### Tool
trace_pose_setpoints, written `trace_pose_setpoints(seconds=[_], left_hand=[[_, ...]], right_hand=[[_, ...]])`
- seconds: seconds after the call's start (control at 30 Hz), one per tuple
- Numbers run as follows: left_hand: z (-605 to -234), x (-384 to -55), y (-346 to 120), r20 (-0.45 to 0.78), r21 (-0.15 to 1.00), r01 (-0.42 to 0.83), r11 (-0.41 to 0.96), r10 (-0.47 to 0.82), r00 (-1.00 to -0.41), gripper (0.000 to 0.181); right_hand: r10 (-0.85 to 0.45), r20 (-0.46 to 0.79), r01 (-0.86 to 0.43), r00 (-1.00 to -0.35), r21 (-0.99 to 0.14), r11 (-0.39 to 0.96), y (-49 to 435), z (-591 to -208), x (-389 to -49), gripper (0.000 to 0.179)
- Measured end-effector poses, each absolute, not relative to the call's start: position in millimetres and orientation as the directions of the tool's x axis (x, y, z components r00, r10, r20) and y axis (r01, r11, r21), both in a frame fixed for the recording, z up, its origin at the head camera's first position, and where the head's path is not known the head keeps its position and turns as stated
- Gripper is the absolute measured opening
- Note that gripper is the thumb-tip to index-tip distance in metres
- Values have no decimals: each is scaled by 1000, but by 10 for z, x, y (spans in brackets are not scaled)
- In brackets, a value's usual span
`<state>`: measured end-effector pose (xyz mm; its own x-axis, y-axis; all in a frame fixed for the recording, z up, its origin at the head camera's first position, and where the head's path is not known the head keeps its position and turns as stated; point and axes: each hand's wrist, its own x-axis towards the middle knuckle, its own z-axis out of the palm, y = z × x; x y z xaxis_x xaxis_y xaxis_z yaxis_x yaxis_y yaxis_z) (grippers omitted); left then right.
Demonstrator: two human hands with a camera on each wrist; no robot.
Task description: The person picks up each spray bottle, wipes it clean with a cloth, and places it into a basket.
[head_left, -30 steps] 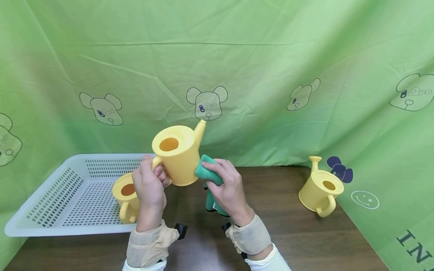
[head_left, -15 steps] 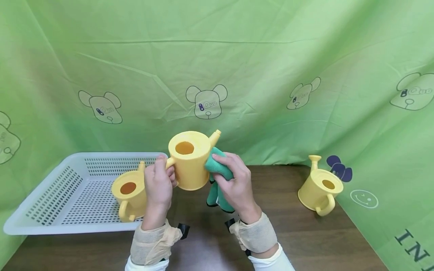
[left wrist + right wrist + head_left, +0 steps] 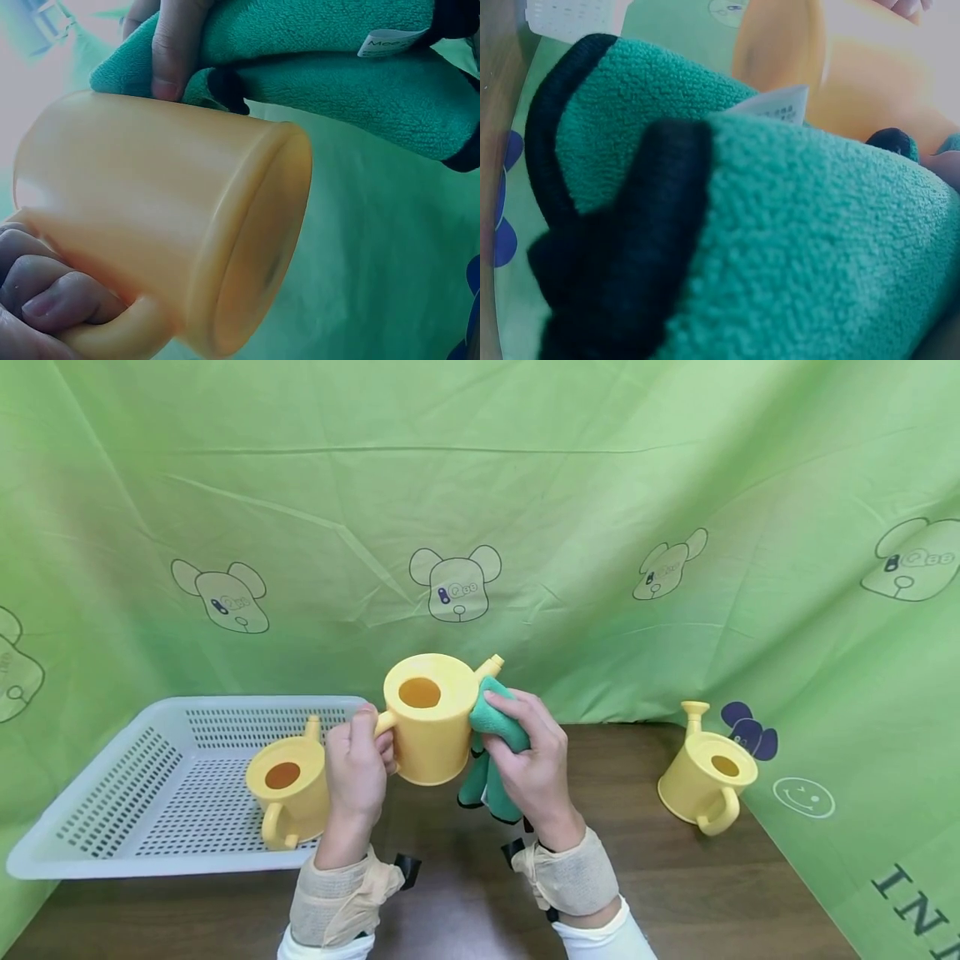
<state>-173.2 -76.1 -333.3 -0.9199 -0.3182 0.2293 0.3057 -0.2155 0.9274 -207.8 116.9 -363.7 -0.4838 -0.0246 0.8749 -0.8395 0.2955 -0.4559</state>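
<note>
A yellow watering can [image 3: 431, 735] is held up over the table, its round top opening facing the head camera and its spout pointing away to the right. My left hand [image 3: 358, 772] grips its handle; in the left wrist view the fingers [image 3: 64, 296] curl through the loop. My right hand [image 3: 536, 760] holds a folded green towel [image 3: 498, 718] against the can's side, just below the spout. Loose ends of the towel [image 3: 337, 82], with dark edging and a white label, hang down, and they fill much of the right wrist view.
At the left, a white perforated basket [image 3: 97, 802] holds a second yellow watering can [image 3: 296, 797]. Another yellow watering can [image 3: 705, 781] stands at the right of the brown wooden table [image 3: 637, 893]. A green printed curtain [image 3: 570, 527] hangs behind the table and along its right side.
Both hands have moved right and slightly down with the watering can and towel. The can's spout has tipped further to the right, and the towel has stayed against its side.
</note>
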Motion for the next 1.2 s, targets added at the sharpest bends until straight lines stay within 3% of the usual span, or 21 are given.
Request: trace_pose_setpoints(seconds=[0.37,0.77,1.2], left_hand=[[-3332,-1716,-787,327,823,447,-350,-351,-877,44],[-3326,-1681,-826,468,710,594,-378,-377,-799,45],[-3381,-1660,-815,570,686,646,-334,-305,-763,39]], right_hand=[[-156,836,-836,-526,-475,274,1223,-3631,-2102,38],[-279,774,-818,-569,-495,294,1320,-3641,-2140,38],[-218,818,-833,-532,-459,307,1350,-3609,-2131,39]])
